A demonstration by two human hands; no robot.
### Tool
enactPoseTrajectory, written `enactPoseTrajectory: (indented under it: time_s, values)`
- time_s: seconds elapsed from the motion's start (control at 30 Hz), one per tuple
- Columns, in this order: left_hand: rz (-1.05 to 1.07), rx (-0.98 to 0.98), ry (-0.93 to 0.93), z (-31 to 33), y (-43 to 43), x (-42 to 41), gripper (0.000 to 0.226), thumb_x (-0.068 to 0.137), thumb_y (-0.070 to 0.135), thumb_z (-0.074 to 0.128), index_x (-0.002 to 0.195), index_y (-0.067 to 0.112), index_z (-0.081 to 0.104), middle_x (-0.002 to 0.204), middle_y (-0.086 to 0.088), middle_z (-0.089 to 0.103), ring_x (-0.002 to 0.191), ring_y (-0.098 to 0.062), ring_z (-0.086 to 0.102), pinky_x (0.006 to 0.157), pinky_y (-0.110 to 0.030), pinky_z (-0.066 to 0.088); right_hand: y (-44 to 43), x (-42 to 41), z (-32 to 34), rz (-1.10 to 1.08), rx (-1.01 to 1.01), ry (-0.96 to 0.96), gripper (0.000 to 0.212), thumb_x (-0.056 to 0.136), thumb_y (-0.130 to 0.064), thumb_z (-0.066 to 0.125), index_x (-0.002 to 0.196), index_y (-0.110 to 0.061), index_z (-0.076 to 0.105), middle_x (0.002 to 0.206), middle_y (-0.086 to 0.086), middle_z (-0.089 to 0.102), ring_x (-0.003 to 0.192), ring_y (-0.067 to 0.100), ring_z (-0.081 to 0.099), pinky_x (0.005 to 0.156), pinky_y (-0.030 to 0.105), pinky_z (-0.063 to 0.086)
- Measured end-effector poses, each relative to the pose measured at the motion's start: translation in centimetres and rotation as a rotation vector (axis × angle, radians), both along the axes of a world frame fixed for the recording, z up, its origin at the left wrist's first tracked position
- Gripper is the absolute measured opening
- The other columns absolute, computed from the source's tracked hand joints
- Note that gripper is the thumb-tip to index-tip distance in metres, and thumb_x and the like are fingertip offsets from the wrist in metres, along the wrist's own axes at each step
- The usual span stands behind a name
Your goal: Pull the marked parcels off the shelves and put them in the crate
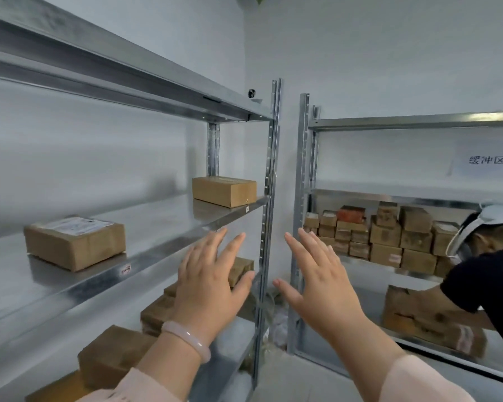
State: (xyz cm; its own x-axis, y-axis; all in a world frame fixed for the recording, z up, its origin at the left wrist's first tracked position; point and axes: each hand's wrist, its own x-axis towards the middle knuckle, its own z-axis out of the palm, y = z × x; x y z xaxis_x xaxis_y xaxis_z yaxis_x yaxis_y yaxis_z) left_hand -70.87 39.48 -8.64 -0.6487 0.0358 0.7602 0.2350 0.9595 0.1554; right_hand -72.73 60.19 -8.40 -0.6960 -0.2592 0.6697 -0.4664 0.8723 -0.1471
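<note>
Between two steel racks, near corner: both hands raised, neither holding anything.

- Left hand [212,285], pale bangle [186,339] at the wrist: fingers spread, palm forward, before the left rack [269,175].
- Right hand [317,282]: spread likewise, in the gap between the racks, touching nothing.
- Middle shelf [163,221], left rack: one labelled parcel [74,242] to the near left, white sheet on top; one plain carton [224,191] at the far end beside the upright.
- Lower shelf [233,338]: brown parcels [114,355], some hidden behind the left hand; any marks were too blurred to read.
- Right rack [302,169]: stacked cartons [384,236], far right; a second person [491,271] bent over a large parcel [433,317] there.
- Crate: not in view.

Step judged: choosing the next parcel and reaching for it. Which parcels were marked could not be told. The labelled one looked the likeliest, so its sheet wanted checking first. A good pull would put one hand on each end of the parcel. It would then slide to the shelf lip before lifting, clear of the beam above and the upright. The second person's side was best avoided.
</note>
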Motion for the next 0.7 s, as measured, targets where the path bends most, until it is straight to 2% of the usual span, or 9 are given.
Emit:
enactPoseTrajectory:
  time_s: [0.07, 0.2, 0.3, 0.43, 0.63, 0.7]
  values:
    - [0.007, 0.023, -0.005, -0.1, 0.3, -3.5, 0.065, 0.085, 0.059, 0.048, 0.146, 0.039, 0.032, 0.153, 0.002, 0.034, 0.142, -0.022, 0.029, 0.113, -0.051, 0.031, 0.2, -3.8, -0.5, 0.005, -0.003, 0.003, 0.078, 0.086, -0.063, 0.045, 0.151, -0.038, 0.010, 0.161, -0.007, 0.010, 0.148, 0.011, 0.002, 0.121, 0.036, 0.003]
    - [0.016, 0.026, -0.047, -0.8, 0.9, -10.6, 0.067, 0.086, 0.062, 0.042, 0.147, 0.045, 0.021, 0.158, 0.006, 0.021, 0.146, -0.019, 0.017, 0.118, -0.049, 0.023, 0.0, -11.2, -1.0, 0.005, 0.023, 0.001, 0.078, 0.087, -0.063, 0.045, 0.151, -0.038, 0.010, 0.161, -0.006, 0.011, 0.148, 0.013, 0.004, 0.121, 0.037, 0.005]
    - [0.022, 0.040, -0.035, 0.3, 0.4, -16.9, 0.066, 0.086, 0.061, 0.044, 0.147, 0.045, 0.024, 0.158, 0.006, 0.022, 0.145, -0.020, 0.017, 0.118, -0.046, 0.019, -0.7, -17.6, -0.5, 0.017, 0.063, -0.016, 0.078, 0.088, -0.062, 0.044, 0.152, -0.037, 0.009, 0.161, -0.006, 0.009, 0.148, 0.013, 0.005, 0.121, 0.038, 0.005]
    - [0.063, 0.082, 0.006, 2.9, -0.8, -24.3, 0.063, 0.087, 0.058, 0.047, 0.146, 0.043, 0.028, 0.157, 0.004, 0.026, 0.143, -0.023, 0.021, 0.115, -0.047, 0.022, -1.1, -25.0, 1.8, 0.035, 0.006, 0.016, 0.076, 0.087, -0.059, 0.049, 0.152, -0.032, 0.019, 0.159, -0.004, 0.018, 0.147, 0.015, 0.014, 0.120, 0.039, 0.012]
    - [0.070, 0.045, -0.133, 2.7, -0.8, -32.7, 0.064, 0.089, 0.063, 0.041, 0.147, 0.048, 0.017, 0.161, 0.007, 0.011, 0.146, -0.019, 0.009, 0.117, -0.043, 0.016, -2.1, -34.5, 1.0, 0.104, 0.006, -0.087, 0.078, 0.089, -0.064, 0.044, 0.152, -0.035, 0.010, 0.161, -0.004, 0.012, 0.147, 0.015, 0.011, 0.119, 0.035, 0.010]
    - [0.071, 0.070, -0.136, 3.1, -1.1, -34.9, 0.063, 0.089, 0.062, 0.043, 0.147, 0.048, 0.021, 0.161, 0.006, 0.013, 0.146, -0.019, 0.010, 0.117, -0.042, 0.016, -2.6, -37.9, 1.3, 0.131, -0.025, -0.091, 0.078, 0.088, -0.063, 0.045, 0.153, -0.034, 0.012, 0.161, -0.003, 0.013, 0.147, 0.016, 0.012, 0.119, 0.035, 0.012]
